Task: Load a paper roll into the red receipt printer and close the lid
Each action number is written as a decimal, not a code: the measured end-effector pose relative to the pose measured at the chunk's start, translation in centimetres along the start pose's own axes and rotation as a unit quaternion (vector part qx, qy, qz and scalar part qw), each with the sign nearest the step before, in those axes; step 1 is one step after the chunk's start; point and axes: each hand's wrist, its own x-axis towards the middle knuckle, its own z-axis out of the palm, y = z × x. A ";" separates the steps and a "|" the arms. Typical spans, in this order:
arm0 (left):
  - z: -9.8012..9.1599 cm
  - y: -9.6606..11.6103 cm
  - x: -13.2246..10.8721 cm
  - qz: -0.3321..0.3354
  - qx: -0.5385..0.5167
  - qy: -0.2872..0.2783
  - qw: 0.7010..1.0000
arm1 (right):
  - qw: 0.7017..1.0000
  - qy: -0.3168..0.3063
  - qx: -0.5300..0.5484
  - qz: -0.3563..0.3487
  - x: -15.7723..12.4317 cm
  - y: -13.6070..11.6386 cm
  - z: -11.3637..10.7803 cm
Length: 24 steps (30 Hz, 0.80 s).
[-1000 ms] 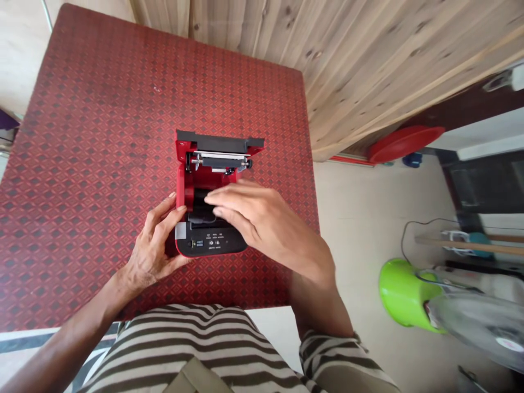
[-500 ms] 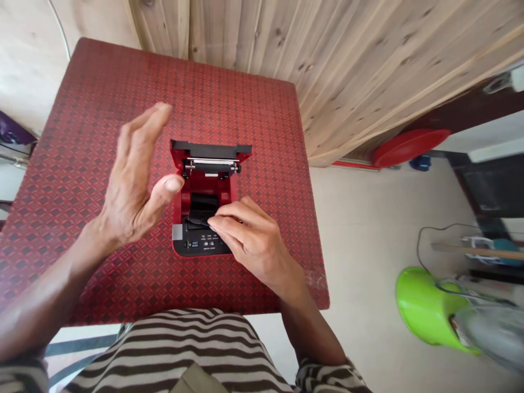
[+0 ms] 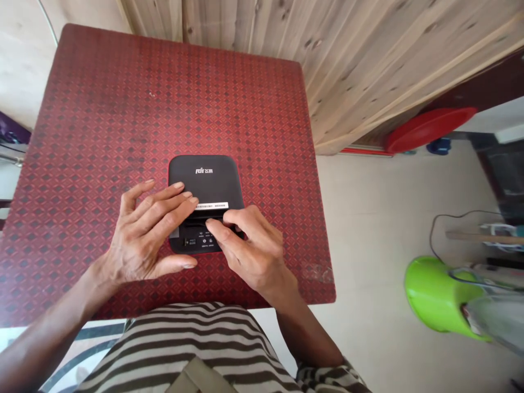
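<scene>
A small red printer with a black lid (image 3: 210, 180) stands on the red patterned table (image 3: 102, 120), and its lid is down. My left hand (image 3: 149, 234) lies over the lid's near left edge, fingers stretched out flat, thumb on the table side. My right hand (image 3: 248, 248) rests at the printer's front, fingers curled, fingertips pressing on the slot by the control panel (image 3: 198, 242). White lettering and a pale strip show on the lid. Whether anything sits between my right fingers is hidden.
A wooden plank wall (image 3: 327, 49) runs behind the table. To the right, on the pale floor, lie a green plastic stool (image 3: 434, 295), a red basin (image 3: 426, 128), a cable and tools (image 3: 478, 234). The table's near edge is at my striped shirt.
The printer's lid, open before, is now shut. My left hand rose above the table, then came down flat on the lid. My right hand stayed at the front slot.
</scene>
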 end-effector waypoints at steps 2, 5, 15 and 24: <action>0.3 0.0 -0.3 0.010 0.011 -0.003 1.000 | 1.000 0.000 0.001 0.004 -0.1 -0.1 0.0; 0.7 0.1 -0.6 0.004 0.011 0.002 1.000 | 1.000 0.001 0.004 0.008 -0.2 -0.1 0.0; 1.3 0.5 -0.8 -0.005 0.016 0.015 1.000 | 1.000 -0.007 0.017 0.016 -0.5 -0.4 -0.1; 2.2 2.8 -3.6 -0.052 0.029 0.133 0.989 | 0.963 0.085 0.027 0.254 -2.7 8.1 -1.9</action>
